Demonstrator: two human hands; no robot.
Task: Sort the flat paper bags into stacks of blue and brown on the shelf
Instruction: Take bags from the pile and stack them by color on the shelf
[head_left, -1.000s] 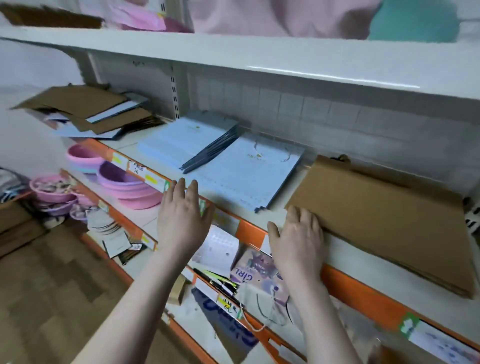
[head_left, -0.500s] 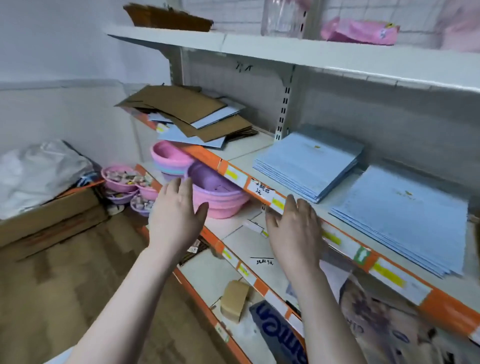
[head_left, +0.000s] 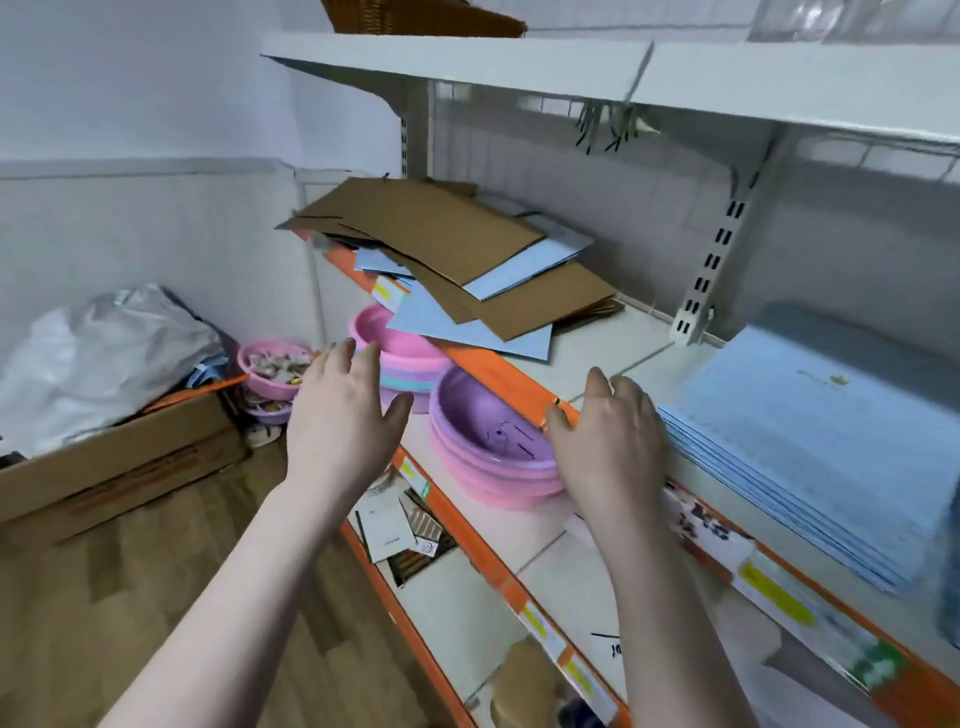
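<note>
A jumbled pile of flat bags lies at the shelf's left end, with brown bags (head_left: 431, 234) on top and blue bags (head_left: 452, 325) sticking out underneath. To the right sits a tidy stack of blue bags (head_left: 810, 441). My left hand (head_left: 343, 421) hovers with fingers spread, in front of the shelf edge and below the mixed pile, holding nothing. My right hand (head_left: 608, 441) is at the orange shelf edge (head_left: 498, 374), fingers relaxed, just left of the blue stack; it holds nothing.
Pink and purple plastic bowls (head_left: 488, 441) are stacked on the lower shelf under my hands. More small bowls (head_left: 275, 364) sit lower left. A cardboard box (head_left: 114, 467) with a white plastic bag stands on the wooden floor. A white upper shelf (head_left: 467, 60) hangs overhead.
The view has swung left along the shelf: the brown stack at right is out of frame and the mixed pile has come closer. Both hands moved left with it, still holding nothing.
</note>
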